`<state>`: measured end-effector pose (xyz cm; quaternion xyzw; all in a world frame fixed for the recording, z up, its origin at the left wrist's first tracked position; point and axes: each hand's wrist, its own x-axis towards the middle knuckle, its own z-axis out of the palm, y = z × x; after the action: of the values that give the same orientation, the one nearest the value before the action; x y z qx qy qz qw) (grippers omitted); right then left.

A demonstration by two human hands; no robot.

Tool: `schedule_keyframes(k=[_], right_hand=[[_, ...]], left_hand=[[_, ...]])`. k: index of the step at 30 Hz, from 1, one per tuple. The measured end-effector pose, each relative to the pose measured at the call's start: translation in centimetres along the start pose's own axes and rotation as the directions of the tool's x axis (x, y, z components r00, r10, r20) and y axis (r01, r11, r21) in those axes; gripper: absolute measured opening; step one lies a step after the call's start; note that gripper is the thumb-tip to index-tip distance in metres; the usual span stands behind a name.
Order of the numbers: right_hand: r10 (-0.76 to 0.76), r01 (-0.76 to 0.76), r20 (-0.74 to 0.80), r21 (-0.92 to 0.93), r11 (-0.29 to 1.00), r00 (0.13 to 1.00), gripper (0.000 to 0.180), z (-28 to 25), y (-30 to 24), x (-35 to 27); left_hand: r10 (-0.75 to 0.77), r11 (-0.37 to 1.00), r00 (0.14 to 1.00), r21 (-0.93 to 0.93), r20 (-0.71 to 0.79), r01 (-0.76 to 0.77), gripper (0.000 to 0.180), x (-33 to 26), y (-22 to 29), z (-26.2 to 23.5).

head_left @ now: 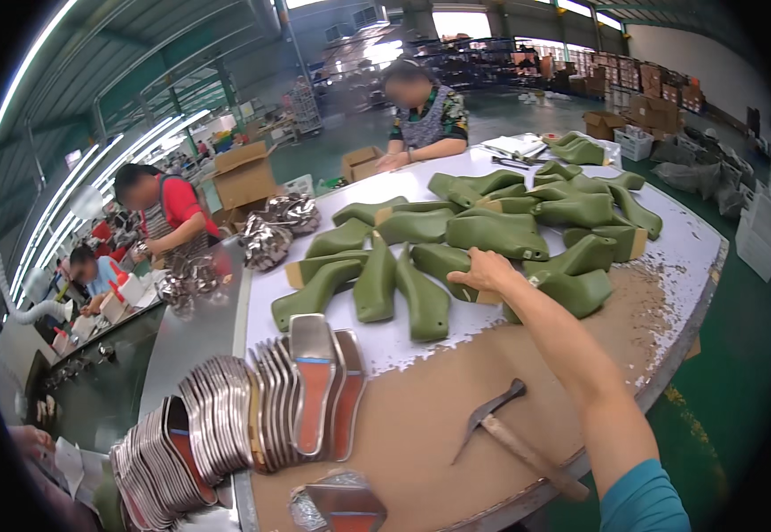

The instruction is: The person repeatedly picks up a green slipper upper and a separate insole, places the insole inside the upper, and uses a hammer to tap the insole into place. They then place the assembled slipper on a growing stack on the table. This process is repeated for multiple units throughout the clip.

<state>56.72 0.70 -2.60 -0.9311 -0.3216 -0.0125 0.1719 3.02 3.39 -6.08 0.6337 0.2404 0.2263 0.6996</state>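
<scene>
With the right hand (492,271) on the right end of a green shoe last (437,260) among others on the counter (403,443), cannot tell whether gripping or merely touching, and could dislodge neighbouring lasts (497,234) by tugging sharply.

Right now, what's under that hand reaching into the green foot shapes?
Under the right hand is a green foot-shaped form, poking out to the left. The part the hand covers can't be seen.

Open carton (248,184) at 10 o'clock; co-worker (456,115), patterned apron (421,131), at 12; brown boxes (656,113) at 2; white crate (760,235) at 3; green floor (714,381) at 4.
</scene>
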Motion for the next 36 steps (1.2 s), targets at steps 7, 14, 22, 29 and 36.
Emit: schedule_keyframes(k=[7, 14, 22, 29, 36], right_hand=[[-0.008, -0.019, 0.085, 0.305, 0.952, 0.996, 0.068, 1.0, -4.9, -7.2], [0.077, -0.243, 0.231, 0.929, 0.278, 0.970, 0.054, -5.3, -6.3, -18.6], [-0.191, -0.475, 0.570, 0.794, 0.380, 0.799, 0.060, -13.4, -10.7, -38.9], [-0.318, -0.636, 0.770, 0.637, 0.436, 0.553, 0.059, -11.2, -14.6, -45.1], [-0.435, -0.883, 0.836, 0.440, 0.166, 0.335, 0.051, -8.2, -16.0, -47.1]], left_hand=[[0.034, 0.991, 0.999, -0.130, 0.017, -0.031, 0.030, 0.2, -0.9, 0.1], [0.196, 0.968, 0.980, -0.156, -0.018, -0.196, 0.035, 0.4, -2.0, 0.1], [0.519, 0.854, 0.854, 0.027, 0.039, -0.520, 0.037, -1.6, 4.7, -2.3], [0.587, 0.437, 0.612, 0.430, 0.530, -0.790, 0.093, -7.9, 9.8, -0.4], [0.311, 0.838, 0.841, 0.289, 0.442, -0.462, 0.092, -9.6, 6.0, -1.6]])
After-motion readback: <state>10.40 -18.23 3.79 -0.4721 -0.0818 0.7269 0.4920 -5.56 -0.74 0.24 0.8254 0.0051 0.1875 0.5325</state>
